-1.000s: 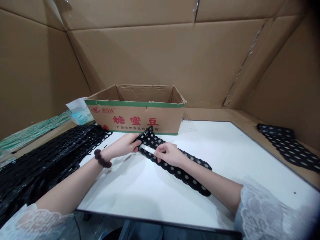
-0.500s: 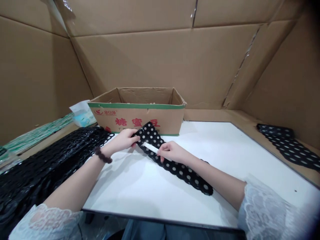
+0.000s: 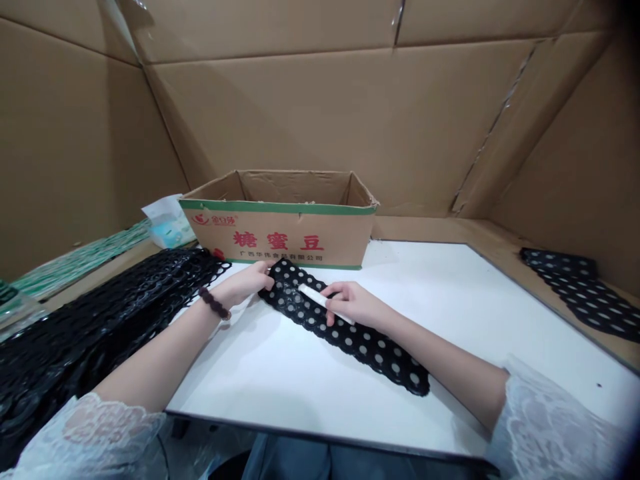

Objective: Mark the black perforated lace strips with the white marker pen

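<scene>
A black strip with pale dots point(image 3: 370, 347) lies slanted across the white tabletop point(image 3: 260, 373). Its upper left end is pinched in my left hand point(image 3: 250, 283), which wears a dark beaded band at the wrist. My right hand point(image 3: 356, 305) is closed on a slim white tool point(image 3: 313, 294) held over the strip. The tool's tip is at the strip's surface, a little right of my left fingers; whether it touches cannot be made out.
An open cardboard box point(image 3: 280, 230) stands behind my hands. Black lacy material point(image 3: 100, 327) is heaped at left, with green and white strands point(image 3: 95, 257) and a tissue pack point(image 3: 170, 223) beyond. Another dotted strip point(image 3: 575, 287) lies at far right. Cardboard walls surround the table.
The strip's raised upper left end has come down flatter against the table. My right hand and the white tool have shifted slightly right. The whole view has moved a little.
</scene>
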A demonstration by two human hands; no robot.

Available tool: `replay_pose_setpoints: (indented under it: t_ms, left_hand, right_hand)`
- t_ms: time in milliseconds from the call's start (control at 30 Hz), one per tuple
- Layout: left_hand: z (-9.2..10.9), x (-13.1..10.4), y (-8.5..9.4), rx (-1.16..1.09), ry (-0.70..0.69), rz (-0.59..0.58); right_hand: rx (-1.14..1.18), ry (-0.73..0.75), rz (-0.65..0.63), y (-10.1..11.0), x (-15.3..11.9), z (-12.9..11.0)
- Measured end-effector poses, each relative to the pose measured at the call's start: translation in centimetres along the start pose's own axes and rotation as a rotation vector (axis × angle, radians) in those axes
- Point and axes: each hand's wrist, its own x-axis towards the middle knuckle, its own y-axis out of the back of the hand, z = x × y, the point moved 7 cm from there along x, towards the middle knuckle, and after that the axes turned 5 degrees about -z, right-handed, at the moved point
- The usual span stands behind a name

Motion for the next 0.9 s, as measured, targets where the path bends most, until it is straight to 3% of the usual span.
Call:
replay_pose_setpoints:
  t_ms: [200,400,533,733,900]
  left_hand:
    - [-0.5,-0.1,-0.5,-0.254,0.091,-0.031]
    - [-0.3,-0.1,-1.5,-0.463,0.146,-0.087]
    - [0.0,-0.2,-1.5,-0.478,0.123,-0.029]
    - [-1.1,-0.3,-0.4,-0.433,0.227,0.047]
    - [-1.7,-0.3,-0.7,-0.454,0.278,0.136]
  right_hand:
    - [0.140,-0.068,-0.013,-0.2,0.0,0.0]
    - [-0.001,-0.106,0.031,-0.1,0.0,-0.2]
    - [-0.025,-0.088,0.017,-0.3,-0.2,-0.5]
    - [-0.003,-0.028,0.079,-0.4,-0.4,-0.9]
    - [0.011,-0.059,0.087,-0.9,-0.6,-1.0]
